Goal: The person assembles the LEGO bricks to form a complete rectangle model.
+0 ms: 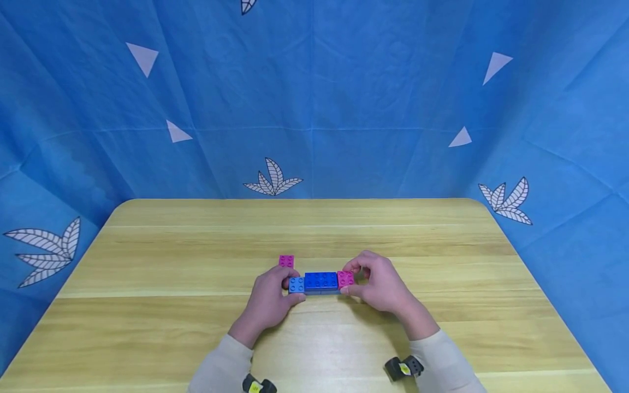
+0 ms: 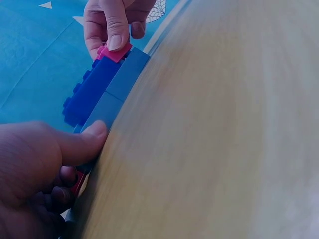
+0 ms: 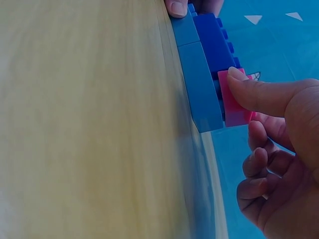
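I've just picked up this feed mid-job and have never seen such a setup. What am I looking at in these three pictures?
There is no machine here: a person works with two bare hands. The wide picture comes from a camera on the head, looking forward and down; the two close ones come from cameras on the left and right wrists.

On the wooden table, two light blue bricks stand end to end, with a dark blue brick on top. The left hand pinches the row's left end. The right hand pinches a pink brick over the right end; a gap shows beneath it, so it seems not fully pressed down. Another pink brick lies just beyond the left hand.
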Available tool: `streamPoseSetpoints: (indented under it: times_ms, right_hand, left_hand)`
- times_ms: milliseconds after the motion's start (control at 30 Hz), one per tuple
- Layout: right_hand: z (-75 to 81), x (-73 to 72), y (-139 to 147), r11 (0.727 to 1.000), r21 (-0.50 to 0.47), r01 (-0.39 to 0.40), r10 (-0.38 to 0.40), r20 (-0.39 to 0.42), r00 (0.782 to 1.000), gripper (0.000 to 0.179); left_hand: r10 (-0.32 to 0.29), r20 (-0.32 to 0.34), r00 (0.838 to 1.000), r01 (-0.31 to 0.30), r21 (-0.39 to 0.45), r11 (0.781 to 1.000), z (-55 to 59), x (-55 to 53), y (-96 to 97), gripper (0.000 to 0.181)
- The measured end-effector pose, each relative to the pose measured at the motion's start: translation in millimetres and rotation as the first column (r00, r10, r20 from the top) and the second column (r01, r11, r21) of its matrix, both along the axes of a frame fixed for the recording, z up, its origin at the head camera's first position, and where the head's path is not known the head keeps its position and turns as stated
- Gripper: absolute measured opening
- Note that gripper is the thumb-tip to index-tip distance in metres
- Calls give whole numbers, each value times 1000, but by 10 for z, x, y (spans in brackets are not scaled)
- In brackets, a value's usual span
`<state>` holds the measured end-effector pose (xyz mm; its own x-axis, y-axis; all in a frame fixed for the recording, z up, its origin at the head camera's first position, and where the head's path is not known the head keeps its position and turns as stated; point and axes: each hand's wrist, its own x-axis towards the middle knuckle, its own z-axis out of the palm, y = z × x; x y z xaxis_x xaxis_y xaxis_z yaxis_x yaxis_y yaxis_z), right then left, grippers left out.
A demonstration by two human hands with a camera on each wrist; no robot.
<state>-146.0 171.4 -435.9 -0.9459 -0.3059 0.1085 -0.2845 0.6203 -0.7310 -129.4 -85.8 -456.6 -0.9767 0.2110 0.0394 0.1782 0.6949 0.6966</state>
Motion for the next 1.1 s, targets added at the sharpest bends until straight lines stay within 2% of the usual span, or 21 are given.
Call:
streamPoseSetpoints:
  times_ms: [367, 1100]
  right_hand:
    - [4, -4, -24, 1000, 15, 1, -1, -5, 1000, 32]
    - [0, 34, -38, 999, -7, 34, -34, 16, 999, 31]
  left_hand:
    - [-13, -32, 999, 13, 6, 1000, -35, -15, -12, 32]
    - [-9, -19, 1000, 9, 6, 1000, -25, 3, -5, 33]
